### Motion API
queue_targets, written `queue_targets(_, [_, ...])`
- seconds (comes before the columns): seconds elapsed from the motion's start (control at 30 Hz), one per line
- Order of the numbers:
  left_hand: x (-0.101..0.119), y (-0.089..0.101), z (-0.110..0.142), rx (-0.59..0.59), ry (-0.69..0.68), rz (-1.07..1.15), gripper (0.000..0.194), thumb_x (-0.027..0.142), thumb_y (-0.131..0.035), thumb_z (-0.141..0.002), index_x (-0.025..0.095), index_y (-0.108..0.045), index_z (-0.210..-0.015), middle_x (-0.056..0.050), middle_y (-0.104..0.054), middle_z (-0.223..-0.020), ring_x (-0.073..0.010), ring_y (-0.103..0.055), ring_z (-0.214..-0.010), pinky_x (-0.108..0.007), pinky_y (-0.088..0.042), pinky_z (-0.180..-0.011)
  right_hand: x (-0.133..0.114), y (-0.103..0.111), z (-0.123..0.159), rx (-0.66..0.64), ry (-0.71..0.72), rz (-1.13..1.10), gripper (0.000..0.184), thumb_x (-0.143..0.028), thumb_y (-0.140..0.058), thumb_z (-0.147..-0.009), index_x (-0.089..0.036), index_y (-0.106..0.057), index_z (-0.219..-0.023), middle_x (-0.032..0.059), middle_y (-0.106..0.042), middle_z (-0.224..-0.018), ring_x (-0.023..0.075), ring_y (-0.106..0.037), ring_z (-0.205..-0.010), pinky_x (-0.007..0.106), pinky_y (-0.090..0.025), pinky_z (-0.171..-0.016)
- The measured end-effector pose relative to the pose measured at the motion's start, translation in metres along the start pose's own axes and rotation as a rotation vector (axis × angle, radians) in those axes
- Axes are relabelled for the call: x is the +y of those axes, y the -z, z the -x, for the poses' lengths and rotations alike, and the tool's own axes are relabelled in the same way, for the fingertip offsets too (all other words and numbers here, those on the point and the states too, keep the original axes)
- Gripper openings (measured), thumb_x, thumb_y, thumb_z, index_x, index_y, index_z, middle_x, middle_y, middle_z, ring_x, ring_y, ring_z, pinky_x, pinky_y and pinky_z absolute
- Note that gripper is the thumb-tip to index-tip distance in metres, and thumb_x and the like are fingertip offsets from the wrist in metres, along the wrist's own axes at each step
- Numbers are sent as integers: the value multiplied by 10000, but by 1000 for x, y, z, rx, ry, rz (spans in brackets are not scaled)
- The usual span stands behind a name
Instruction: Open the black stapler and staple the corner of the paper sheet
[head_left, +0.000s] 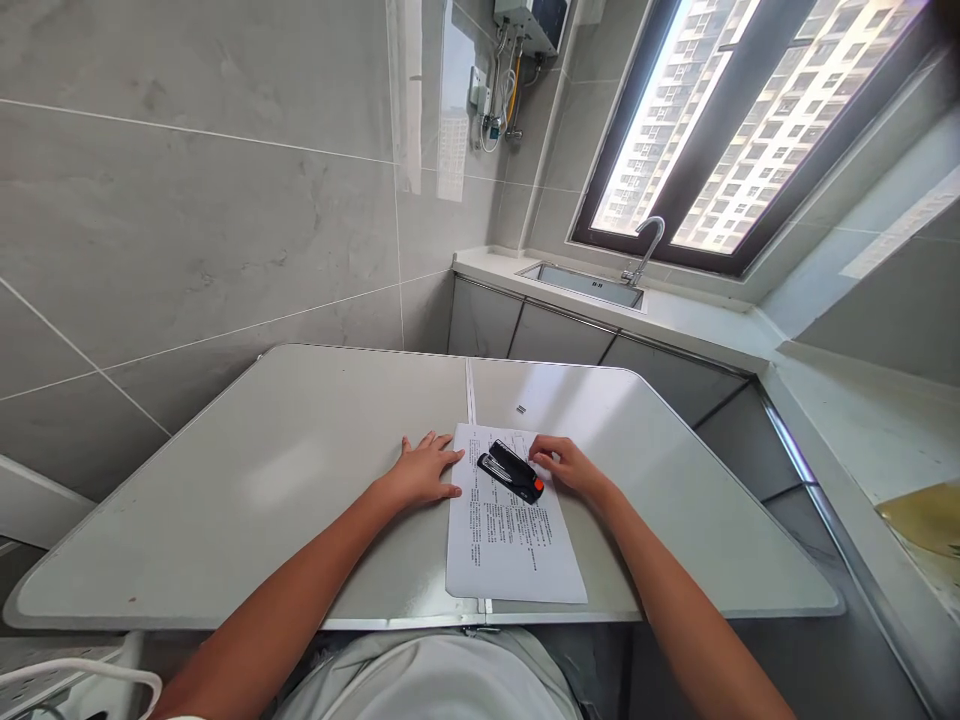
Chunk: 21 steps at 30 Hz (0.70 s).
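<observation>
A printed sheet of paper point(510, 530) lies on the white folding table point(300, 480), just right of the centre seam. A black stapler point(510, 471) with an orange tip rests on the sheet's upper part. My left hand point(424, 468) lies flat on the table, fingers spread, its fingertips touching the paper's left edge. My right hand point(564, 462) rests at the paper's upper right corner, just right of the stapler, with fingers curled down onto the sheet. A small strip of staples point(521, 409) lies on the table beyond the paper.
A tiled wall point(187, 220) stands behind the table. A counter with a sink point(585, 283) and tap point(649, 245) runs under the window at the back right. More counter point(847, 420) extends along the right side. A white wire rack point(67, 680) shows at the lower left.
</observation>
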<state>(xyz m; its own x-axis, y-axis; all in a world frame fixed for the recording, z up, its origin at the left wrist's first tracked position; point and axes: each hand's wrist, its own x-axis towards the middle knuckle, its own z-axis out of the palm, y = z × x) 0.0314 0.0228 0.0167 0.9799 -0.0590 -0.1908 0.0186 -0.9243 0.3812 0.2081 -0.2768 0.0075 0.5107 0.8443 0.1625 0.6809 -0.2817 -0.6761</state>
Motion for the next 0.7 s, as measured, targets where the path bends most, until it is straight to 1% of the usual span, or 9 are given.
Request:
queue_targets(0.07, [-4,7,3,4,40,-26,758,563,-742,-795,363,-539,-1498,-136,-301,-1692,-484,-169,-1565,-855,-46,-1126,-20,-13,0,-113,39,-29,491,-666,-495,-967,-199,-647,-949,31,-629,-873,184,-522,-764,299,-417,-705])
queue_targets(0.1, [-6,11,5,6,65,-40,737,536,-763,-781,357,-566,-1469,-148,-327,-1676,-494,-181,-1558,-861,-45,-1117,-31,-19,0,-136,41,-17,474,-669,-568,-931,-200,-629,-969,25,-622,-879,184,-521,-770,296,-414,-699])
queue_targets(0.17, [-11,19,9,11,116,-70,681,467,-800,-756,337,-615,-1398,-166,-372,-1645,-505,-184,-1551,-873,-39,-1100,-50,-33,-1,-123,20,48,425,-605,-692,-878,-207,-596,-990,19,-615,-902,190,-527,-794,297,-412,-708])
queue_targets(0.3, [-30,31,18,10,221,-116,604,348,-835,-715,299,-648,-1287,-188,-465,-1568,-539,-197,-1534,-901,-45,-1055,-83,-62,-13,-60,7,112,239,-414,-677,-918,-224,-556,-998,12,-609,-943,184,-544,-811,294,-403,-715])
queue_targets(0.4, [-54,38,27,-7,305,-100,662,249,-839,-663,313,-638,-1291,-178,-508,-1536,-563,-198,-1526,-922,-62,-1019,-102,-88,-31,-59,35,122,241,-370,-711,-884,-230,-518,-926,-2,-585,-902,172,-533,-785,279,-384,-693])
queue_targets(0.47, [-73,44,35,-23,378,-91,804,198,-848,-599,339,-611,-1355,-178,-435,-1607,-573,-154,-1536,-924,-63,-1015,-112,-104,-45,-53,54,124,256,-358,-722,-871,-234,-501,-909,-8,-573,-882,168,-524,-771,269,-366,-672])
queue_targets(0.57, [-101,56,44,-87,441,-57,1082,223,-895,-500,425,-512,-1492,-143,-249,-1716,-582,-43,-1548,-914,-52,-1033,-120,-123,-66,-38,93,123,259,-350,-722,-866,-236,-492,-896,-10,-561,-871,170,-523,-790,257,-344,-660])
queue_targets(0.63, [-116,63,50,-125,465,-35,1108,291,-900,-506,470,-481,-1516,-107,-189,-1737,-573,19,-1553,-914,-60,-1034,-122,-129,-79,-29,110,118,249,-330,-719,-862,-234,-490,-884,-14,-552,-864,164,-519,-787,253,-333,-655])
queue_targets(0.7, [-125,67,54,-128,516,-31,1071,345,-887,-532,482,-484,-1514,-96,-178,-1741,-573,40,-1553,-919,-77,-1024,-122,-133,-89,-18,116,110,237,-295,-713,-853,-230,-486,-868,-23,-541,-847,152,-507,-757,253,-331,-660])
